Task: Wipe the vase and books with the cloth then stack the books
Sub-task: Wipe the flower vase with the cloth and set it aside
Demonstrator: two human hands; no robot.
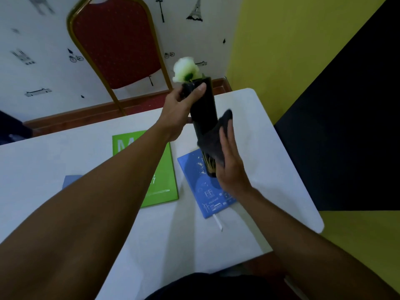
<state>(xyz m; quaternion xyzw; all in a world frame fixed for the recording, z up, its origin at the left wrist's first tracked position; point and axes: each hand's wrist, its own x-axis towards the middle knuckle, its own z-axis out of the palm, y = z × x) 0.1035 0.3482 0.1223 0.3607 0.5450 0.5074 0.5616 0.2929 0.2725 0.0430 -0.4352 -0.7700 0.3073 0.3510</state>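
While held, vase [204, 109] under cloth [214, 141].

left hand [177, 109]: arm stretched far forward, fingers wrapped around the top of the vase [204, 109], thumb on its front | right hand [231, 165]: forearm angled in from near right, palm and fingers pressing the cloth [214, 137] against the vase's lower right side

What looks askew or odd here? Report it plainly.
Nothing is spilled or damaged. The black vase is tilted and off the table, gripped by the left hand while the right hand rubs the grey cloth on it. The green book and blue book lie unstacked.
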